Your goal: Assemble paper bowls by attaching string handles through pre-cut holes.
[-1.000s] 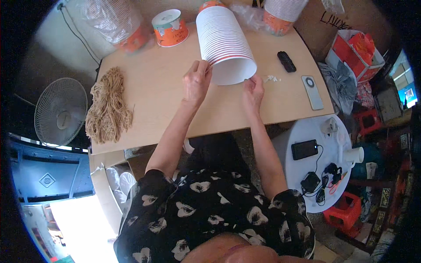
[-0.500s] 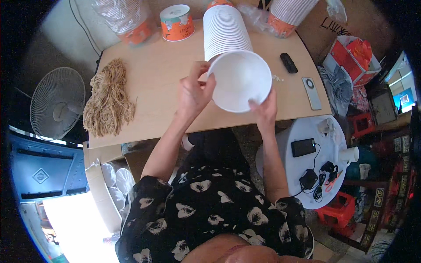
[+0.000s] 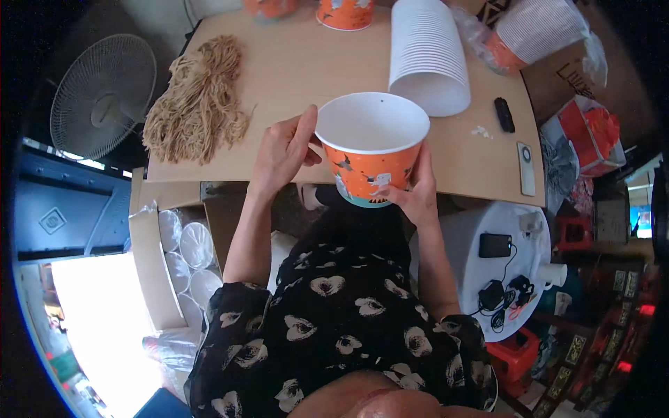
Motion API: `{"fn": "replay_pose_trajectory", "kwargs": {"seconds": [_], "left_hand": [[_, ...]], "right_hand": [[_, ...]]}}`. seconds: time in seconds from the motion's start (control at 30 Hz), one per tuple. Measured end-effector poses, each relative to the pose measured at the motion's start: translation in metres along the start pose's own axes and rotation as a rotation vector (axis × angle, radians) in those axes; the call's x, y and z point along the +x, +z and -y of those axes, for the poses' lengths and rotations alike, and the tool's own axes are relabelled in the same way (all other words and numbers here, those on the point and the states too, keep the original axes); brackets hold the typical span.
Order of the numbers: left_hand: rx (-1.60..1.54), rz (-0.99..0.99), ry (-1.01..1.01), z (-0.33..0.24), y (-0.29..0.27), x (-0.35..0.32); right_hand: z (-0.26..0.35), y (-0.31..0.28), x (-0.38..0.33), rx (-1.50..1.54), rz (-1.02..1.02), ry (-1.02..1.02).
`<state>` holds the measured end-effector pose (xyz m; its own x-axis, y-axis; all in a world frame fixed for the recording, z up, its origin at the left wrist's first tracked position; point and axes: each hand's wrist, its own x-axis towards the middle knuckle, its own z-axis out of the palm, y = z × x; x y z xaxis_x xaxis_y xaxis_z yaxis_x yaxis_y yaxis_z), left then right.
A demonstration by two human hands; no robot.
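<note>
An orange paper bucket [image 3: 373, 167] with a white inside and printed figures is held upright, slightly tilted, before the table's near edge. A small dark spot shows inside its far wall, near the rim. My right hand [image 3: 417, 191] grips it from the right, thumb across the front near the base, fingers mostly hidden behind. At the left rim, my left hand [image 3: 282, 152] has its thumb up against the edge and its fingers curled by the wall, partly out of sight. Behind lies a long stack of nested white buckets [image 3: 431, 59], open end facing me.
Beige cord bundle [image 3: 198, 101] on the table's left; another orange bucket [image 3: 345, 12] at the back; wrapped bucket stack [image 3: 536, 31] back right. Black object [image 3: 504, 115], white scraps [image 3: 481, 131] and phone [image 3: 525, 169] lie right. A white round table [image 3: 463, 279] holds cables; fan [image 3: 104, 97] left.
The held bucket has come away from the stack's open end and nearer to me, tipped so its orange outside shows. My head view has shifted, moving the table upward in the picture.
</note>
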<state>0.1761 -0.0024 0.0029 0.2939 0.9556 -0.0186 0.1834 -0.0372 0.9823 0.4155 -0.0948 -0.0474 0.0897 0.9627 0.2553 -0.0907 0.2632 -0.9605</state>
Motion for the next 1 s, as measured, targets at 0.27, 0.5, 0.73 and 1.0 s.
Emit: {"fn": "replay_pose_trajectory", "kwargs": {"seconds": [0.27, 0.5, 0.73, 1.0], "left_hand": [[0.046, -0.109, 0.112, 0.039, -0.054, 0.002], [0.162, -0.183, 0.592, 0.028, -0.075, 0.015], [0.116, 0.218, 0.716, 0.008, -0.067, 0.027], [-0.12, 0.353, 0.341, 0.01, -0.068, 0.028]], "right_hand": [[0.003, 0.05, 0.028, 0.007, 0.013, 0.088], [-0.001, 0.057, 0.044, 0.011, -0.032, 0.2], [0.001, 0.063, 0.046, -0.013, -0.004, 0.22], [-0.002, 0.06, 0.053, -0.003, 0.04, 0.188]]}}
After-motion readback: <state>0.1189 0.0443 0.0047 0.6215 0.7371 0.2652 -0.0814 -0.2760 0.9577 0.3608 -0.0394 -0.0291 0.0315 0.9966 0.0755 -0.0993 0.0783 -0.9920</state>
